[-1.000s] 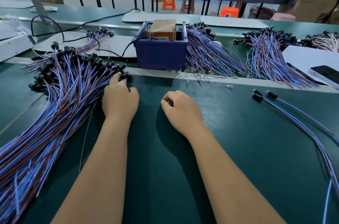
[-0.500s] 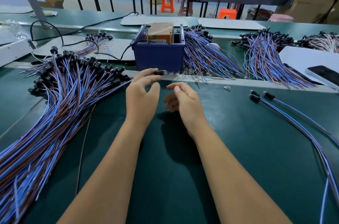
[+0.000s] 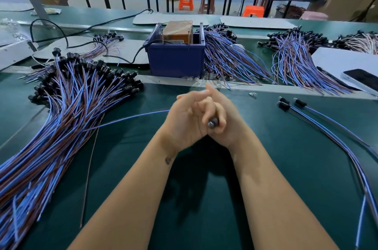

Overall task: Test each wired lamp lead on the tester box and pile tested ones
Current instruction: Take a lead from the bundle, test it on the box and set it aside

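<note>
Both hands meet over the green counter, fingers overlapping. The right hand curls its fingers around the dark socket end of a lamp lead, which pokes out between the two palms. The left hand presses against the right with fingers bent over it; whether it also grips the lead cannot be told, though the lead's blue wire runs out from behind it to the left. Far to the left of the hands lies a big fanned pile of leads, black sockets away from the person. To the right of the hands a few separate leads lie on the counter. Straight beyond the fingertips stands the blue tester box.
</note>
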Motion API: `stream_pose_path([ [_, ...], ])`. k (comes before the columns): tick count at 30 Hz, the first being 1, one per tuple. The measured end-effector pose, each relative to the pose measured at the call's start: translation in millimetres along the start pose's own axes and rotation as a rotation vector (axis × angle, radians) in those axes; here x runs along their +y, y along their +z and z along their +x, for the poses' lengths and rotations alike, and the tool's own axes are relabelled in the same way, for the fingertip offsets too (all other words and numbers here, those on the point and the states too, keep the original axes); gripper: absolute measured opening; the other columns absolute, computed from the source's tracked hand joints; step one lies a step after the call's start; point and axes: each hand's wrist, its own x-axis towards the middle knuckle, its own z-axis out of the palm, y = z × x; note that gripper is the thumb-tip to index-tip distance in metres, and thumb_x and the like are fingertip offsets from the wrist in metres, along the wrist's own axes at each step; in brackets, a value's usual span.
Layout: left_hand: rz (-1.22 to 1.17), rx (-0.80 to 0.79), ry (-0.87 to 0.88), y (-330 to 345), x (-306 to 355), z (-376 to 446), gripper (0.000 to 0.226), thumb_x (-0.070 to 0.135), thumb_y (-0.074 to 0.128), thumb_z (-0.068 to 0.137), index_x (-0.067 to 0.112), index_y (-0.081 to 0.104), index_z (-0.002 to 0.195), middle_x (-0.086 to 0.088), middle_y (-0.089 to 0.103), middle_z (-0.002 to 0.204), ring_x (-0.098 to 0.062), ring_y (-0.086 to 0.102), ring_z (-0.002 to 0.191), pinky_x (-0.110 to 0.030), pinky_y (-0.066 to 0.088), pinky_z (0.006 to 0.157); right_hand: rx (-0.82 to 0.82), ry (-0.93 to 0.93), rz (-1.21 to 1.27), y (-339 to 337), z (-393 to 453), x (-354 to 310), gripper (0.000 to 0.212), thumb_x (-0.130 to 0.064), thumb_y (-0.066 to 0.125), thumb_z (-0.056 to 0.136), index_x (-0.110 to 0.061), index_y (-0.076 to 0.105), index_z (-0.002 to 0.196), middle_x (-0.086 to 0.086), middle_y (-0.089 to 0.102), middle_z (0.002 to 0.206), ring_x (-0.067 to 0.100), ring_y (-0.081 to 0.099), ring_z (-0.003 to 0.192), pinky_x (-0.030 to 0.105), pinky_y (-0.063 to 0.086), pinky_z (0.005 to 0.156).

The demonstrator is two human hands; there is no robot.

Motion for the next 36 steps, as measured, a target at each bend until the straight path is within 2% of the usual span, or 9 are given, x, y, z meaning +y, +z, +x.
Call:
stream_pose_path([
  [3, 0.047, 0.026, -0.118, 7.9, -4.9, 0.9, 0.057, 0.026, 0.036, 0.091, 0.018, 0.048, 0.036, -0.017, 0.043, 0.057, -0.018, 0.051, 0.045, -0.020, 0.041, 0.046, -0.025, -0.015, 0.008, -0.1, -2.4, 3.3, 0.051, -0.043, 0.042, 0.098, -0.004, 0.067, 0.117, 0.024, 0.067, 0.105, 0.033, 0.064, 0.105, 0.043, 0.044, 0.104],
  [6, 0.115, -0.036, -0.186, -0.3, -1.0, -2.6, 0.057, 0.027, 0.037, 0.092, 0.020, 0.044, 0.036, -0.015, 0.045, 0.051, -0.017, 0.045, 0.041, -0.021, 0.040, 0.045, 0.137, -0.168, 0.185, 2.4, 1.2, 2.9, 0.029, -0.026, 0.046, 0.101, -0.012, 0.071, 0.101, 0.009, 0.073, 0.086, 0.022, 0.071, 0.077, 0.031, 0.059, 0.072],
  [8, 0.261, -0.108, -0.269, -6.6, 0.2, -4.1, 0.053, 0.032, 0.039, 0.089, 0.020, 0.042, 0.037, -0.010, 0.055, 0.051, -0.016, 0.044, 0.043, -0.020, 0.041, 0.048, 0.279, -0.243, 0.256, 1.8, 3.4, 1.4, 0.021, -0.022, 0.049, 0.100, -0.012, 0.066, 0.104, 0.004, 0.069, 0.071, 0.014, 0.065, 0.058, 0.022, 0.053, 0.054],
  [14, 0.365, -0.182, -0.232, -25.5, 4.6, -9.0, 0.042, 0.041, 0.048, 0.086, 0.021, 0.059, 0.051, -0.008, 0.075, 0.089, -0.019, 0.051, 0.079, -0.027, 0.034, 0.066, 0.357, -0.336, 0.213, -10.4, 3.0, 1.6, 0.028, -0.012, 0.037, 0.102, -0.008, 0.064, 0.105, -0.001, 0.052, 0.057, 0.010, 0.044, 0.049, 0.020, 0.038, 0.050],
  [16, 0.320, -0.063, -0.184, -29.8, 7.1, -8.6, 0.041, 0.038, 0.047, 0.089, 0.021, 0.061, 0.054, -0.005, 0.071, 0.079, -0.015, 0.047, 0.068, -0.026, 0.030, 0.060, 0.287, -0.362, 0.197, -11.0, 1.7, 0.8, 0.032, -0.007, 0.033, 0.100, -0.007, 0.065, 0.103, 0.000, 0.053, 0.058, 0.011, 0.045, 0.051, 0.020, 0.039, 0.051],
  [21, 0.274, 0.616, -0.031, -43.9, 0.1, 7.9, 0.035, 0.028, 0.040, 0.102, 0.018, 0.066, 0.081, 0.006, 0.054, 0.059, -0.007, 0.037, 0.048, -0.021, 0.026, 0.049, 0.118, -0.376, -0.044, -4.8, 2.9, 4.7, 0.038, -0.002, 0.034, 0.097, -0.013, 0.071, 0.096, 0.005, 0.060, 0.064, 0.014, 0.049, 0.051, 0.022, 0.042, 0.052],
  [28, 0.181, 0.734, 0.148, -50.2, -2.9, 8.9, 0.022, 0.013, 0.049, 0.100, 0.011, 0.068, 0.090, 0.000, 0.061, 0.061, -0.015, 0.054, 0.053, -0.028, 0.051, 0.050, -0.023, -0.268, -0.380, 3.5, 2.9, 13.0, 0.037, -0.002, 0.040, 0.098, -0.018, 0.072, 0.090, 0.006, 0.070, 0.080, 0.013, 0.055, 0.058, 0.025, 0.044, 0.061],
  [33, 0.226, 0.741, 0.131, -55.8, -0.7, 7.3, 0.024, 0.011, 0.050, 0.100, 0.016, 0.069, 0.087, 0.006, 0.064, 0.063, -0.005, 0.056, 0.050, -0.020, 0.038, 0.052, 0.180, -0.293, -0.256, 6.1, 6.1, 14.3, 0.015, -0.005, 0.049, 0.097, -0.015, 0.056, 0.089, 0.005, 0.069, 0.074, 0.015, 0.055, 0.054, 0.023, 0.048, 0.052],
  [36, 0.300, 0.665, 0.141, -53.6, -3.8, 7.7, 0.022, 0.012, 0.050, 0.102, 0.018, 0.070, 0.100, 0.001, 0.059, 0.068, -0.007, 0.054, 0.052, -0.022, 0.046, 0.056, 0.254, -0.314, -0.313, 7.3, 9.0, 16.7, 0.012, -0.006, 0.051, 0.098, -0.014, 0.051, 0.089, 0.001, 0.067, 0.064, 0.015, 0.057, 0.052, 0.023, 0.048, 0.050],
])
